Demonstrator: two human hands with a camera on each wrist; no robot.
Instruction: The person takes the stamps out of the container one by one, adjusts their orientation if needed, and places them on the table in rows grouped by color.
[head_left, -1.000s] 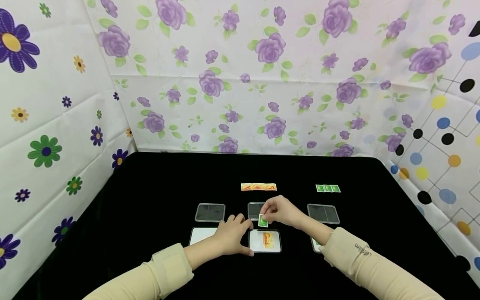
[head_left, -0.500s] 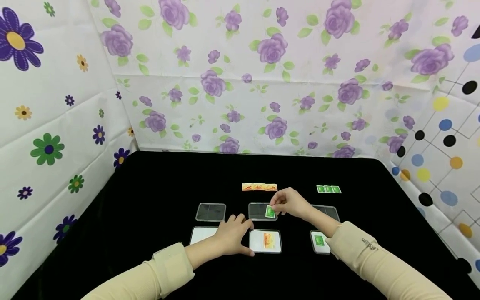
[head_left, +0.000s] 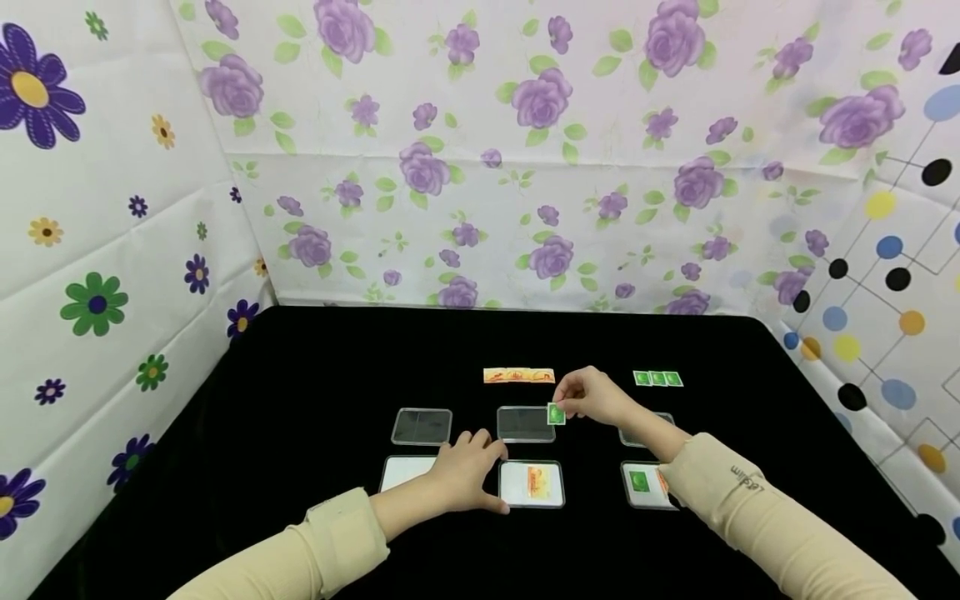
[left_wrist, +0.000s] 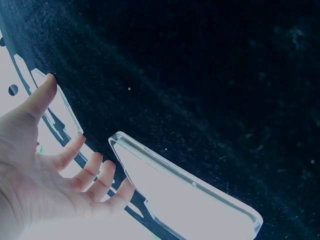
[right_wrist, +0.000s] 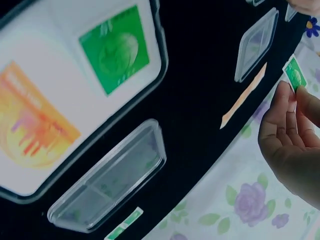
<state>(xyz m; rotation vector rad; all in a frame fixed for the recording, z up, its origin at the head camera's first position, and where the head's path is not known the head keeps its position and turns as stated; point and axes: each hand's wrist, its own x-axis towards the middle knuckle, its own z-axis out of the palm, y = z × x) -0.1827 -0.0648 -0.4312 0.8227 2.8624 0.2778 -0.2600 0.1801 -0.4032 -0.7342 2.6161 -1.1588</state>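
Observation:
My right hand (head_left: pixel 596 396) pinches a small green stamp (head_left: pixel 556 414) with a white border between thumb and fingertips. In the head view the stamp overlaps the right end of the middle clear lid (head_left: pixel 521 425). My left hand (head_left: pixel 467 472) spans the left side of the middle clear plastic case (head_left: pixel 551 485), thumb at its near corner and forefinger at its far corner. The case has a white inside, with an orange stamp (head_left: pixel 537 482) at its right half. The right case (right_wrist: pixel 55 30) holds a green stamp (right_wrist: pixel 116 50) and an orange one (right_wrist: pixel 35 117).
A left white case (head_left: pixel 401 471) is partly covered by my left hand. Clear lids lie behind it (head_left: pixel 422 427) and behind the right case (right_wrist: pixel 110 180). Further back are a row of orange stamps (head_left: pixel 519 376) and a row of green stamps (head_left: pixel 658 379). Patterned cloths surround the black table (head_left: pixel 337 358).
My right hand has lifted the green stamp from above the middle case's far edge, moving back and right. The right case shows more. My left hand stays put.

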